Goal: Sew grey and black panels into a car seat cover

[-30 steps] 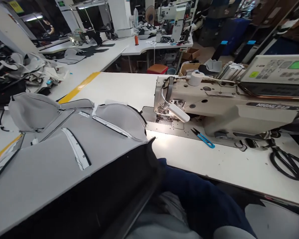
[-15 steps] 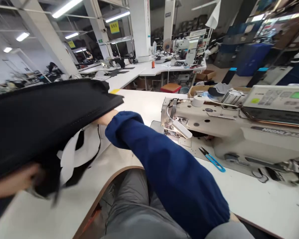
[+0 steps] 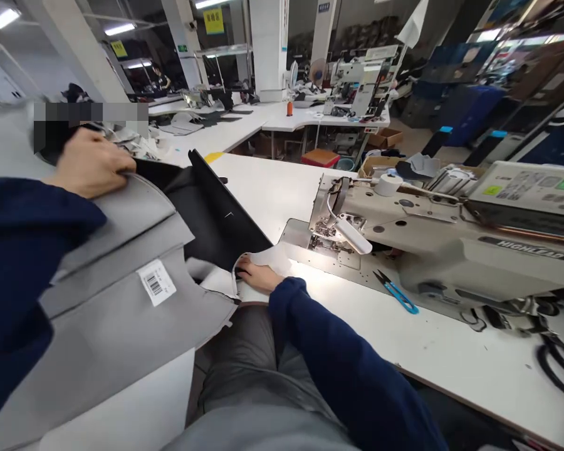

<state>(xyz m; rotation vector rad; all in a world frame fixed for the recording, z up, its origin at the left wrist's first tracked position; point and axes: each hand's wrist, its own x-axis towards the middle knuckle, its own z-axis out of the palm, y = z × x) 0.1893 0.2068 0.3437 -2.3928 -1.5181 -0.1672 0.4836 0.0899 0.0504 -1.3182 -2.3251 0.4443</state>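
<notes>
A large sewn cover (image 3: 117,338) lies spread over the left of the table and hangs past its front edge, grey backing up. It carries a white barcode label (image 3: 156,282). Its black face (image 3: 220,219) shows where the far part folds over. My left hand (image 3: 94,164) is closed on the upper edge of the cover, raised above the table. My right hand (image 3: 261,277) pinches the cover's near right corner, by a white strip (image 3: 275,258); the fingertips are partly hidden. Right of that hand stands a sewing machine (image 3: 432,232), its needle area apart from the cover.
Blue thread snips (image 3: 399,297) lie on the table (image 3: 451,351) before the machine. A white lamp (image 3: 352,235) sits by the needle. A black cable (image 3: 557,369) is at the right edge. Behind are another worktable (image 3: 282,122), a red-topped stool (image 3: 319,158) and boxes.
The cover has been turned from black face up to grey backing up and lowered onto the table. My left hand rose to its far edge; my right hand came back toward me and rightward.
</notes>
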